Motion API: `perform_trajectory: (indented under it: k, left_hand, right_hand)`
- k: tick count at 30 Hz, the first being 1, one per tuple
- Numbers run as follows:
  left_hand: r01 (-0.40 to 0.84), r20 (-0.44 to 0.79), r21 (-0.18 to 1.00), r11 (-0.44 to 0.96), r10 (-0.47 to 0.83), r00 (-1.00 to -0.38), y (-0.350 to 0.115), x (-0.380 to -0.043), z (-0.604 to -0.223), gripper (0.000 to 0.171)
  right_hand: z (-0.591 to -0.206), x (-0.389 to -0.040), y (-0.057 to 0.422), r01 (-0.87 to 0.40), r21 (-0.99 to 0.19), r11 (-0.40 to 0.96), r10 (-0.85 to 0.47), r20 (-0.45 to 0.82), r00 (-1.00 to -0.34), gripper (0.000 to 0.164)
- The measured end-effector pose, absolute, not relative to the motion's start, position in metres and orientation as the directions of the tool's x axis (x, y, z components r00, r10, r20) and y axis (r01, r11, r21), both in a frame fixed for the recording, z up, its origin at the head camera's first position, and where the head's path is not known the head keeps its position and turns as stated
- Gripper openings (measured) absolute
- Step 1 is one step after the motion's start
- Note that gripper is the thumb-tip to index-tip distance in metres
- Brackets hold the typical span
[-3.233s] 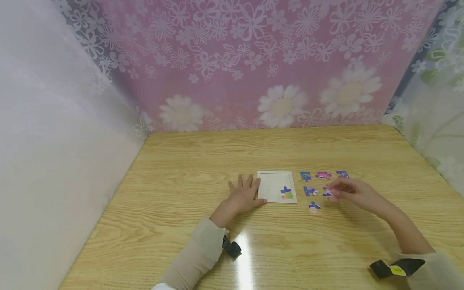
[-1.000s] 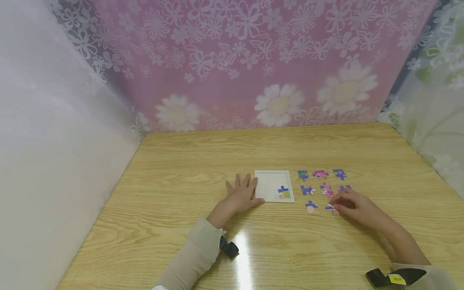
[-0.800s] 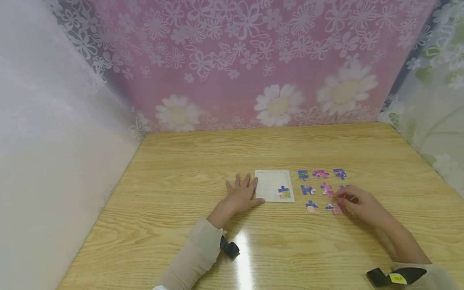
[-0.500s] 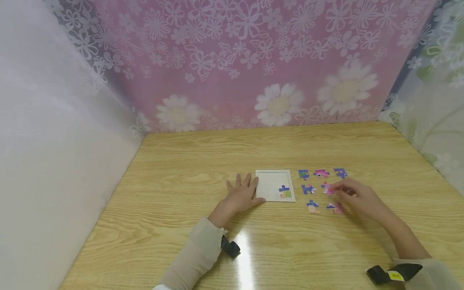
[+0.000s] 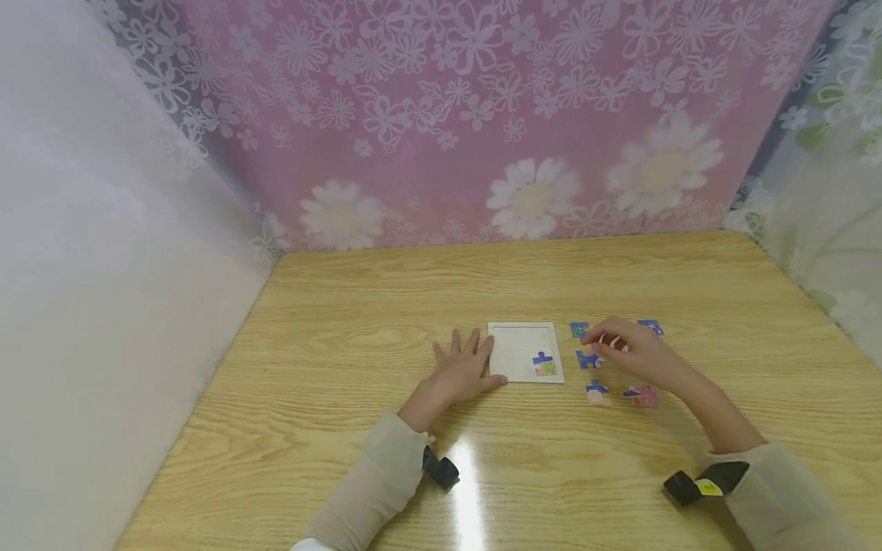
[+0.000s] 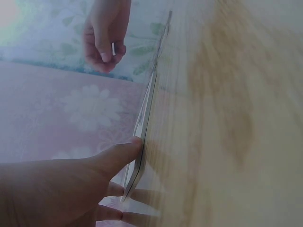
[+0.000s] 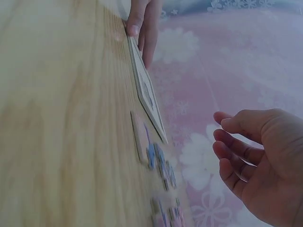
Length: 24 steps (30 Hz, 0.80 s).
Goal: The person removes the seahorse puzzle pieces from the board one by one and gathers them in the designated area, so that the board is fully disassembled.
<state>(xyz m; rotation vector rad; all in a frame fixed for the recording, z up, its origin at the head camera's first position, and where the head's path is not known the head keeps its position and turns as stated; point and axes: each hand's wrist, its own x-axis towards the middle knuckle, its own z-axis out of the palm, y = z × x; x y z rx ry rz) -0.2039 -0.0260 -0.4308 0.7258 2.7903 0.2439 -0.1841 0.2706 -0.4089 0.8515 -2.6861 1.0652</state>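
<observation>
My left hand (image 5: 463, 376) lies with spread fingers at the left side of a white square puzzle tray (image 5: 506, 326); its thumb touches the near edge. One jigsaw piece (image 5: 545, 366), blue with green and pink, sits in the tray's near right corner. My right hand (image 5: 637, 353) is raised over the loose pieces to the right. The left wrist view shows a small white-edged puzzle piece (image 6: 113, 48) pinched between its thumb and fingers; its printed face is hidden. Under and around this hand lie a green-blue piece (image 5: 579, 330) and a blue piece (image 5: 588, 360), some pieces being hidden by it.
Three more loose pieces show: a blue one (image 5: 651, 327) at the far right, a blue-and-peach one (image 5: 596, 392) and a pink-and-blue one (image 5: 641, 396) nearer. The wooden table (image 5: 344, 306) ends at a pink flowered curtain (image 5: 427, 153) behind.
From the bottom right of the loose pieces, my right hand has gone to the middle row, then left and up over the pieces with one pinched. The left hand stays at the tray.
</observation>
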Motion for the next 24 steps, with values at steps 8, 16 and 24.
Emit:
perform_trajectory:
  k: [8, 16, 24]
  left_hand:
    - [0.451, -0.202, 0.21, 0.868, 0.489, -0.848, -0.026, -0.206, -0.434, 0.077]
    - [0.44, -0.205, 0.199, 0.876, 0.476, -0.855, -0.025, -0.207, -0.434, 0.078]
    - [0.438, -0.204, 0.2, 0.876, 0.475, -0.856, -0.024, -0.205, -0.432, 0.078]
  right_hand:
    - [-0.408, -0.201, 0.243, -0.551, -0.606, 0.574, -0.498, 0.276, -0.822, 0.011]
    - [-0.415, -0.211, 0.227, -0.499, -0.682, 0.535, -0.508, 0.212, -0.835, 0.013]
    - [-0.428, -0.209, 0.222, -0.394, -0.696, 0.601, -0.469, 0.092, -0.878, 0.012]
